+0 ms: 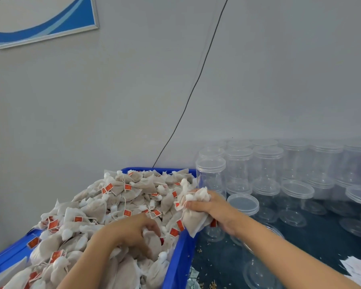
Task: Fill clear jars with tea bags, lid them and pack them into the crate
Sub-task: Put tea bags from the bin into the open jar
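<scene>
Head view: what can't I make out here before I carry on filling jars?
- Left hand: its fingers are buried in the tea bags, so whether they grip one is unclear.
- Blue crate: its left and near sides are cut off by the frame edges.
- Open jar under the right forearm: partly hidden by the arm.
- Far jars: blurred; count unclear.
- Right hand holds a bunch of bags; count unclear.

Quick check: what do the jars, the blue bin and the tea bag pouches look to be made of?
Clear round lidded jars: see-through, glossy, probably thin plastic.
Blue rectangular bin: opaque, smooth moulded plastic, slight sheen.
Small off-white tea bag pouches: matte, crumpled mesh or filter fabric, tied with string, with red paper-like tags.
</scene>
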`<action>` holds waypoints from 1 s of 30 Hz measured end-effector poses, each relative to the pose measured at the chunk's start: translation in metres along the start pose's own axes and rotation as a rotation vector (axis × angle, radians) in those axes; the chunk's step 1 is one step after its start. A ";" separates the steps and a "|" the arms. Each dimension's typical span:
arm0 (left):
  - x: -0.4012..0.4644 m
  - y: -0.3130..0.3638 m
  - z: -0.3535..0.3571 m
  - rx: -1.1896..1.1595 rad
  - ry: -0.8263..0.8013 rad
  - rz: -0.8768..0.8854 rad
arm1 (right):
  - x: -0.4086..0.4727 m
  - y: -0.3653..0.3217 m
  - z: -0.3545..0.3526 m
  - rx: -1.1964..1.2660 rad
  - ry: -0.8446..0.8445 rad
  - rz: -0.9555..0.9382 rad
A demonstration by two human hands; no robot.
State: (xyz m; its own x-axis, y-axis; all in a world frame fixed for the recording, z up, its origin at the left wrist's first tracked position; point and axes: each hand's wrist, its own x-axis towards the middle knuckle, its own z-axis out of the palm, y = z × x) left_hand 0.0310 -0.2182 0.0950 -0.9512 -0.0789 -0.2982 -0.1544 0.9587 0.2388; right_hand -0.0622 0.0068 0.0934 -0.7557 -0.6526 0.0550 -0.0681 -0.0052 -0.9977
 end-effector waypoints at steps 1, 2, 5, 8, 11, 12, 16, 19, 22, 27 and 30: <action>0.000 0.001 0.000 -0.007 -0.008 -0.010 | -0.004 -0.004 -0.007 0.000 0.018 0.008; 0.001 0.001 0.000 -0.035 0.009 -0.022 | -0.007 -0.008 -0.014 -0.011 0.033 0.013; 0.006 -0.001 0.004 0.008 0.121 0.013 | -0.022 -0.017 -0.038 -0.037 0.056 0.029; 0.006 0.001 0.001 0.022 0.263 0.051 | -0.041 -0.023 -0.067 0.005 0.068 0.042; -0.001 0.013 -0.011 -0.176 0.463 0.107 | -0.062 -0.027 -0.095 0.045 0.038 0.043; -0.004 0.021 -0.015 -0.194 0.541 0.130 | -0.069 -0.029 -0.104 0.028 0.031 0.043; -0.007 0.080 -0.024 -0.314 0.687 0.259 | -0.096 -0.032 -0.134 -0.083 0.028 0.078; -0.001 0.133 -0.019 -0.407 0.617 0.384 | -0.114 -0.031 -0.150 -0.096 0.007 0.081; 0.015 0.177 -0.001 -0.454 0.473 0.459 | -0.129 -0.025 -0.161 -0.098 0.003 0.060; 0.044 0.213 0.033 -0.362 0.437 0.481 | -0.145 -0.015 -0.167 -0.088 0.031 0.038; 0.053 0.217 0.042 -0.213 0.335 0.461 | -0.147 -0.011 -0.168 -0.108 0.039 0.038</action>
State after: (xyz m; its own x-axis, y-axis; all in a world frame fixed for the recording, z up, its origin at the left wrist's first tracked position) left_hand -0.0414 -0.0032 0.0922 -0.9598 0.2167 0.1785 0.2764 0.8416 0.4641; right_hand -0.0592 0.2301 0.1033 -0.7838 -0.6207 0.0205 -0.1069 0.1024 -0.9890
